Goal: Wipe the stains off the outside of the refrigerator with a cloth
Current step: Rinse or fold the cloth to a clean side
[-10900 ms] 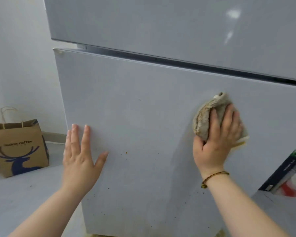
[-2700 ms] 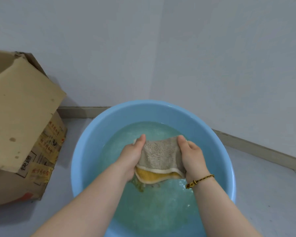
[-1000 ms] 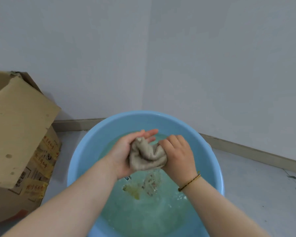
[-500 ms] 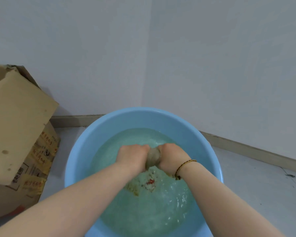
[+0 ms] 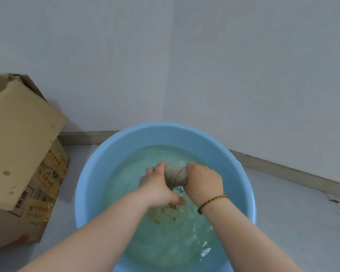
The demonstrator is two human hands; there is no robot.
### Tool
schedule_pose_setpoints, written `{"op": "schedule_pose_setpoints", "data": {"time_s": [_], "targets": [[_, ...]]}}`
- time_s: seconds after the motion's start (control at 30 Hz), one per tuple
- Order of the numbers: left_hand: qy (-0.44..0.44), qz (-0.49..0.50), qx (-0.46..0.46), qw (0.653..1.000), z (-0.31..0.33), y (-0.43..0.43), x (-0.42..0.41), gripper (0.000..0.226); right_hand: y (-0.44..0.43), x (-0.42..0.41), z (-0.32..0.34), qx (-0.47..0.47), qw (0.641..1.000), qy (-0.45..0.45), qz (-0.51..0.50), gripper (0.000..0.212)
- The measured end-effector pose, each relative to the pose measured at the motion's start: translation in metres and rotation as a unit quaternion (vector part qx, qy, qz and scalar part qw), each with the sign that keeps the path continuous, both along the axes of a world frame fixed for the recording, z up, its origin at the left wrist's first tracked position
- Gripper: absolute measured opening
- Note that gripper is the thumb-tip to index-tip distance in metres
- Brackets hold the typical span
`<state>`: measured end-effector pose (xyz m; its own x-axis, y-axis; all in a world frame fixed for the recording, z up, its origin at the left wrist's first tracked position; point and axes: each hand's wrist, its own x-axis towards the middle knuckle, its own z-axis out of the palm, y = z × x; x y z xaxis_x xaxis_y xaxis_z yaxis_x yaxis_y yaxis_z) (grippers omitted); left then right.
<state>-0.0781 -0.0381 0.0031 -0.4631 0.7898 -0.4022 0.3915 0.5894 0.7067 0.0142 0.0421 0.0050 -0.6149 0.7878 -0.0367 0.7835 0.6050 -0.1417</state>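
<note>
In the lower middle of the frame, just above the water, the cloth (image 5: 176,176) is rolled into a short grey-beige rope with a twist line across it, held between the two hands. The left hand (image 5: 157,185) grips its left end and the right hand (image 5: 203,180) its right end, the fingers of both curled tight round the fabric, so neither hand is free. This looks like wringing after a rinse. To do it well, the hands should turn in opposite directions while drawing slightly apart, so that the twist runs the whole length and not only the middle. The roll is best kept low over the blue basin (image 5: 86,185) so that what runs out falls into the water (image 5: 165,242) and not onto the floor (image 5: 302,222) at lower right. Brownish scraps (image 5: 165,211) float just beneath the wrists, below the woven bracelet (image 5: 212,201); I would lift the cloth clear of them, since dipping it again could pick the dirt back up. It should end damp, not dripping, or it may leave streaks on the refrigerator, which is out of view here. A cardboard box (image 5: 18,144) leans at the left edge, near the basin and close enough to catch splashes, so the twist should be firm but unhurried.
</note>
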Motion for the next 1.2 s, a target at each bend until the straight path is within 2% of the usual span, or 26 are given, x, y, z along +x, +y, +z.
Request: {"op": "schedule_pose_setpoints", "data": {"time_s": [0.03,0.07,0.1,0.13,0.2,0.23,0.3,0.33,0.4,0.43,0.47,0.53,0.6,0.7,0.8,0.87,0.93,1.1,1.2], "targets": [[-0.176,0.078,0.034,0.981,0.006,-0.003,0.003,0.101,-0.004,0.001,-0.004,0.109,0.993,0.013,0.032,0.025],[-0.333,0.163,0.075,0.926,0.010,-0.001,0.005,0.091,-0.009,0.001,-0.009,0.180,0.982,0.043,0.047,0.023],[-0.438,0.249,0.104,0.857,0.011,0.001,0.004,0.074,-0.012,0.000,-0.013,0.229,0.968,0.067,0.075,0.014],[-0.492,0.319,0.111,0.802,0.009,0.004,0.003,0.053,-0.016,0.000,-0.020,0.275,0.951,0.098,0.101,0.011],[-0.567,0.379,0.124,0.720,0.004,0.004,0.005,0.027,-0.020,0.001,-0.035,0.326,0.921,0.151,0.151,0.021],[-0.595,0.381,0.140,0.694,0.000,0.003,0.007,0.023,-0.020,0.001,-0.038,0.347,0.905,0.177,0.170,0.022],[-0.623,0.377,0.166,0.665,-0.004,0.002,0.010,0.022,-0.024,-0.001,-0.041,0.355,0.886,0.235,0.185,0.024],[-0.629,0.377,0.185,0.655,-0.004,0.003,0.012,0.020,-0.025,-0.002,-0.044,0.330,0.886,0.267,0.186,0.025],[-0.623,0.402,0.239,0.627,-0.002,0.008,0.011,0.019,-0.032,-0.005,-0.047,0.198,0.903,0.360,0.124,0.026],[-0.607,0.417,0.265,0.622,0.000,0.012,0.011,0.023,-0.038,-0.005,-0.042,0.104,0.905,0.408,0.062,0.026],[-0.581,0.427,0.286,0.631,0.001,0.014,0.010,0.027,-0.043,-0.006,-0.036,0.000,0.900,0.436,-0.013,0.029],[-0.514,0.421,0.309,0.681,0.000,0.018,0.010,0.032,-0.050,-0.008,-0.032,-0.216,0.878,0.409,-0.122,0.037],[-0.456,0.400,0.327,0.724,0.000,0.016,0.008,0.034,-0.047,-0.009,-0.035,-0.319,0.859,0.380,-0.123,0.037],[-0.409,0.365,0.346,0.762,-0.002,0.012,0.005,0.036,-0.045,-0.009,-0.035,-0.418,0.828,0.359,-0.107,0.032],[-0.400,0.318,0.344,0.787,-0.003,0.010,0.003,0.036,-0.046,-0.007,-0.031,-0.521,0.779,0.336,-0.089,0.026],[-0.422,0.296,0.344,0.785,-0.004,0.007,0.002,0.035,-0.044,-0.005,-0.027,-0.553,0.768,0.314,-0.073,0.016],[-0.455,0.275,0.346,0.773,-0.006,0.005,0.001,0.035,-0.043,-0.002,-0.024,-0.586,0.747,0.308,-0.065,0.015],[-0.500,0.236,0.322,0.768,-0.011,0.001,0.003,0.029,-0.048,0.007,-0.028,-0.669,0.667,0.321,-0.070,0.017],[-0.486,0.225,0.312,0.785,-0.012,0.005,0.002,0.036,-0.046,0.007,-0.028,-0.669,0.660,0.333,-0.072,0.015]]}}
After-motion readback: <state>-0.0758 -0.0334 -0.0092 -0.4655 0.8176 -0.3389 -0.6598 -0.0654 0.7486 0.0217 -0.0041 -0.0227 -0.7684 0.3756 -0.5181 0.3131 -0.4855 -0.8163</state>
